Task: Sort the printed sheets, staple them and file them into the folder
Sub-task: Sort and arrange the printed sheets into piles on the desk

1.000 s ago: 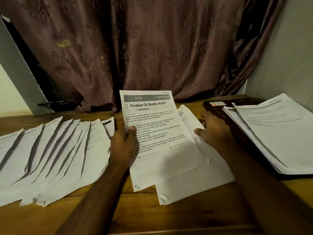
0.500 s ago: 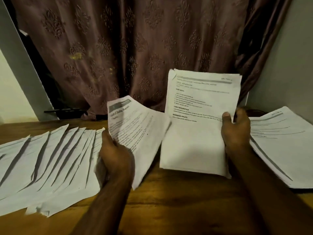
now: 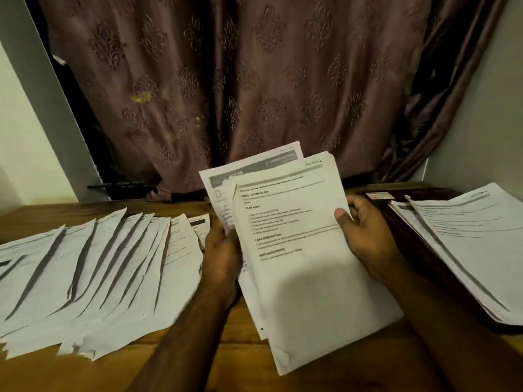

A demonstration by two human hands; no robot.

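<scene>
Both hands hold a small bundle of printed sheets (image 3: 305, 264) tilted up above the wooden table (image 3: 198, 372). My left hand (image 3: 222, 250) grips the bundle's left edge, with the grey-headed sheet at the back. My right hand (image 3: 365, 236) holds the right edge, thumb pressed on the front sheet. A fanned row of several printed sheets (image 3: 93, 273) lies flat on the left. Another stack of sheets (image 3: 467, 244) rests at the right on a dark folder (image 3: 418, 236), only partly visible. No stapler is in view.
A brown patterned curtain (image 3: 254, 80) hangs behind the table's far edge. A grey wall (image 3: 481, 123) closes the right side, a pale door frame (image 3: 42, 108) the left. A small white and red label (image 3: 379, 196) sits on the folder's far corner.
The two sheets, held apart in separate hands half a second ago, have come together into one bundle. A second ago the right-hand sheets lay on the table.
</scene>
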